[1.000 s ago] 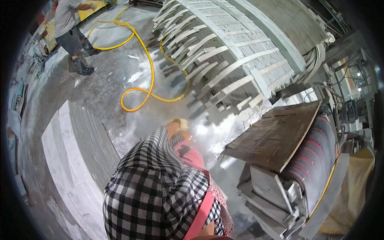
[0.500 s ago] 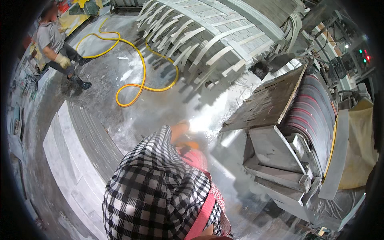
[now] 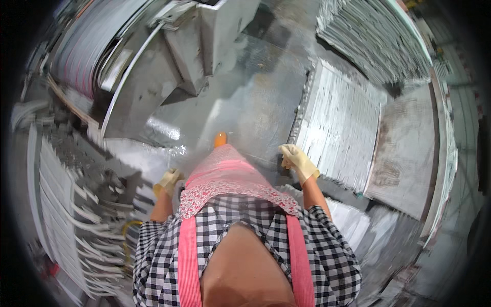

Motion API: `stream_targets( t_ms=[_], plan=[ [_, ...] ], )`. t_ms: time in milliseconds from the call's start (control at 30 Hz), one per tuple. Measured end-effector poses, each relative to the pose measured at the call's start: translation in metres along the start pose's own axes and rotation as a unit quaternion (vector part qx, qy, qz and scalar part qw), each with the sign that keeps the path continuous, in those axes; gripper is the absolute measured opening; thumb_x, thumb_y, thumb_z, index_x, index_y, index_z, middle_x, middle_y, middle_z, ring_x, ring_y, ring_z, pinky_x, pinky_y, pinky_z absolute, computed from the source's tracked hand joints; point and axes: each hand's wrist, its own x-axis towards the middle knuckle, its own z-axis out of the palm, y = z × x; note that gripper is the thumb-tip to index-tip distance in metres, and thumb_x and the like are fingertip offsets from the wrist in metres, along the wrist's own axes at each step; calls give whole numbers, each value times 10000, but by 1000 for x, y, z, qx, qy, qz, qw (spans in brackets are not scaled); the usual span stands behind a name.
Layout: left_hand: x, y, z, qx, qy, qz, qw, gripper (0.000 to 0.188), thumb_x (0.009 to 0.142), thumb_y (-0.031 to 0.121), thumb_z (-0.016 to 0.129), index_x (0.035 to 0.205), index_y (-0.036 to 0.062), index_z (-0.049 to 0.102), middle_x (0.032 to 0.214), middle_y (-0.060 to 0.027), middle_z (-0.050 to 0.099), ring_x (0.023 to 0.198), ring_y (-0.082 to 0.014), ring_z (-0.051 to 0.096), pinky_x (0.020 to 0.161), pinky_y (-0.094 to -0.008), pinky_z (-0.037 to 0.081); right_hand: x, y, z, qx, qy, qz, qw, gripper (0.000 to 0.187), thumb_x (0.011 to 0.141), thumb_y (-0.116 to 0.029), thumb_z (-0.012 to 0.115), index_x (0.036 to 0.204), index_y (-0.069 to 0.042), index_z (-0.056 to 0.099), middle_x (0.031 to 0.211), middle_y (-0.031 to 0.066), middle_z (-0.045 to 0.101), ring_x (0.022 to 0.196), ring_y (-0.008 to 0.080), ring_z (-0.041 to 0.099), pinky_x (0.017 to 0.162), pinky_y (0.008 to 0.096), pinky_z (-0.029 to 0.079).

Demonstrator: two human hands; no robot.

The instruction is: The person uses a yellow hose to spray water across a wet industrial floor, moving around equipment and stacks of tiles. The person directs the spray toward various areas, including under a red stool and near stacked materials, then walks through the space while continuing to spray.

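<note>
My left hand [image 3: 169, 181], in a cream glove, hangs beside the pink apron [image 3: 225, 171]. Its loosely bent fingers are a little blurred, and nothing shows in them. On the other side, my right hand [image 3: 298, 160] wears a matching glove. Its fingers are loosely curved and apart, without anything held. Nearest to it is a flat stack of pale grey-white strips [image 3: 335, 128], which it does not appear to touch. An orange boot tip [image 3: 220, 138] pokes out under the apron hem, on the wet grey floor [image 3: 255, 110].
At the far left, a grey metal machine housing [image 3: 148, 77] stands beside a striped roller-like belt [image 3: 84, 56]. A tall pile of thin sheets [image 3: 376, 38] is at the far right, with a bare board [image 3: 404, 148] nearer. Bent pale strips [image 3: 99, 230] jut out at lower left, near a yellow hose [image 3: 126, 238].
My body has turned far to the right; the machine has swung from right to left in view. Both gloved hands now show. The other person is out of view.
</note>
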Motion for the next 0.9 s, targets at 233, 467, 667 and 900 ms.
stream_targets(
  t_ms=[233,467,667,900],
  plan=[
    [136,198,33,49,-151,213,964,360,967,225,556,1137,-91,520,1035,-180,649,952,-249,658,894,-347,523,52,-19,-64,119,25,230,966,349,938,-322,478,941,-11,637,688,73,621,563,154,574,565,302,462],
    [121,315,36,95,-151,122,976,333,970,253,520,1047,-69,557,1022,-193,658,935,-246,669,892,-330,508,-20,34,-35,286,73,320,900,372,945,-316,452,961,9,631,655,114,623,543,189,589,534,336,465],
    [164,451,106,142,-127,115,975,394,916,292,497,1042,-62,615,967,-139,715,931,-227,690,909,-317,459,48,135,-35,34,144,194,970,362,957,-335,517,853,-9,634,610,111,644,424,218,546,403,341,436],
    [190,624,189,150,-81,101,980,344,954,286,535,907,-40,635,763,-138,692,673,-207,672,659,-308,511,282,94,-266,317,236,357,847,462,904,-472,549,841,-25,648,719,126,618,565,246,552,567,401,483]
  ],
)
